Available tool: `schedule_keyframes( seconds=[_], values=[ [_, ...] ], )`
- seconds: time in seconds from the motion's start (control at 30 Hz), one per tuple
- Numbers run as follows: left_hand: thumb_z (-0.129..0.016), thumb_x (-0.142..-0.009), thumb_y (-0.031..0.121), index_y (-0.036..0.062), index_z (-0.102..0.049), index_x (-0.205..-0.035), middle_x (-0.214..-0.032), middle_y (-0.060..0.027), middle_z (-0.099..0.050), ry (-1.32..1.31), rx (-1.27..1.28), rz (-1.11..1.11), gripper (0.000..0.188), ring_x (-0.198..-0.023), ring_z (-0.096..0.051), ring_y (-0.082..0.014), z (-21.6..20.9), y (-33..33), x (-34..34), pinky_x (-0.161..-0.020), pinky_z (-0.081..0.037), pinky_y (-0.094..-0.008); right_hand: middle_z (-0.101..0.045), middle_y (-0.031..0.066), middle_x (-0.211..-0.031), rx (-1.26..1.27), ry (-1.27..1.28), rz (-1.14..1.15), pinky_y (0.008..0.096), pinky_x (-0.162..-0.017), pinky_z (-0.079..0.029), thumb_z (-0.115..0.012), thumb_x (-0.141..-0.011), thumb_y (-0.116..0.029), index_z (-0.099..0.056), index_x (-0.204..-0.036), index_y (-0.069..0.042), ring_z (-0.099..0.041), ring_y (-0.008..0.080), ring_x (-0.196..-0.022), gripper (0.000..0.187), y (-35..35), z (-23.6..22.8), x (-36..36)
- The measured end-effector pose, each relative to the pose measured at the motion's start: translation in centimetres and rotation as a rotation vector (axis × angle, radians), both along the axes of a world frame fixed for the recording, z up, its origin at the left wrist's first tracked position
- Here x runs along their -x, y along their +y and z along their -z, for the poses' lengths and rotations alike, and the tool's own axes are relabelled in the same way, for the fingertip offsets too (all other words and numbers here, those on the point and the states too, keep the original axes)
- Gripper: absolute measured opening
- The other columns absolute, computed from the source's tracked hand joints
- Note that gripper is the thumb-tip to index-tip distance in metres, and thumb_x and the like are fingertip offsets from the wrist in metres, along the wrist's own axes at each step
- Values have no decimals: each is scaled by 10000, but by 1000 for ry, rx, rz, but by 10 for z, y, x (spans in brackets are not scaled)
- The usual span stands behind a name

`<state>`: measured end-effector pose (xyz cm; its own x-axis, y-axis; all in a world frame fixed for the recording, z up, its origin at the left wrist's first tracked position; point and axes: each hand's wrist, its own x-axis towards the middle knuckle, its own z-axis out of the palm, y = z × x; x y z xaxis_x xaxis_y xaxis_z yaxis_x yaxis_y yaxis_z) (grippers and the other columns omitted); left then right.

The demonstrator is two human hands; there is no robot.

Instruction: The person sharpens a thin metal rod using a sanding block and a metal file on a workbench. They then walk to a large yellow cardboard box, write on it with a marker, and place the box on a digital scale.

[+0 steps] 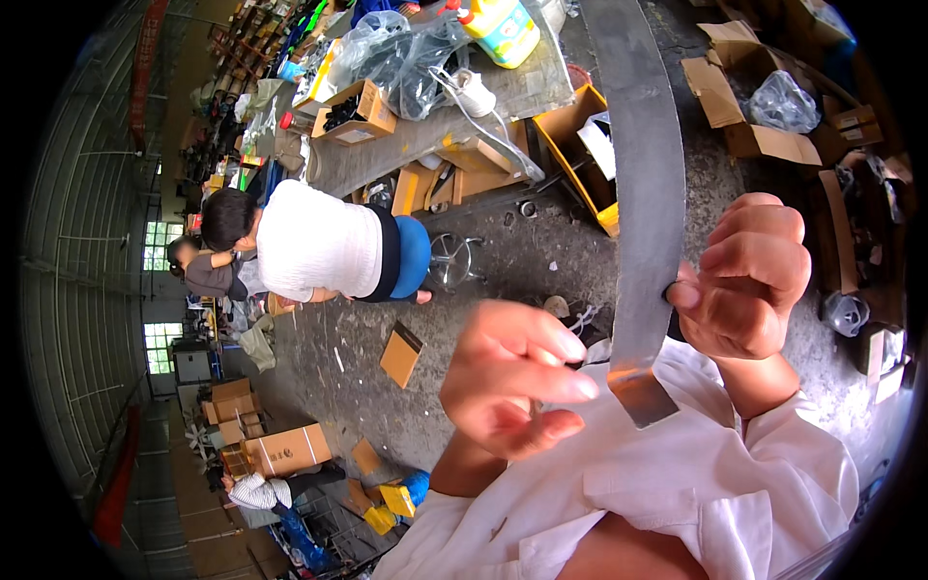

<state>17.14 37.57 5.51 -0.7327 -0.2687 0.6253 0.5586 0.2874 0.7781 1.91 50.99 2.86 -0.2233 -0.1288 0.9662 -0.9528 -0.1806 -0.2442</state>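
Observation:
A long, flat grey metal strip (650,164) runs down from the top edge of the view to just in front of my white shirt. Its lower end is shinier, with an orange sheen, and looks angled. My right hand (749,280) is closed at the strip's right edge, thumb against it and fingers curled; something small and dark shows by the thumb. On the other side, my left hand (512,382) is close to the lower end, index finger and thumb apart, with no object visible between them. A small dark bit shows behind its fingers.
Ahead stands a grey workbench (348,166) with plastic bags, a yellow jug (503,34) and a small carton (355,113). A yellow bin (556,130) is beside it. Open cardboard boxes (773,145) lie at right. A person in white (319,242) sits on a blue stool (414,256); others are farther left.

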Motion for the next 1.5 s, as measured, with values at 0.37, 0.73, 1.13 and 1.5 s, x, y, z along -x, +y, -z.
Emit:
schedule_keyframes(
  seconds=[0.37,0.73,1.13,1.5],
  values=[
    [-755,-744,142,9,-242,-1395,-1226,-96,-413,-263,-352,-32,840,-649,-349,-56,-17,12,27,-588,-317,-162,-521,47,-909,-11,59,-64,328,-572,-385,-752,-499,-90,-585,-740,-116,-480,217,-766,294,0,6,-5],
    [-656,-838,55,22,-546,-844,-1159,-108,-465,-315,-176,-71,115,-630,-322,-13,-2,3,33,-536,-286,-163,-560,80,-982,-162,-265,-56,322,-662,-426,-729,-671,-69,-615,-794,-50,-506,216,-838,169,-12,7,-9],
    [-656,-830,68,24,-551,-821,-986,-47,-460,-452,-176,-122,114,-659,-345,-55,24,-6,43,-577,-316,-191,-582,69,-1093,-159,-1355,-1096,318,-869,-456,-644,-855,-140,-613,-1061,-8,-569,173,-992,247,-46,37,3],
    [-622,-842,-23,-32,-520,-839,-1091,-83,-427,-470,-217,-103,102,-961,-495,-112,40,-45,59,-772,-425,-230,-554,156,-1110,-402,-1446,-1119,361,-867,-467,-541,-861,-13,-620,-919,12,-549,243,-1020,102,-106,45,22]
  ],
)
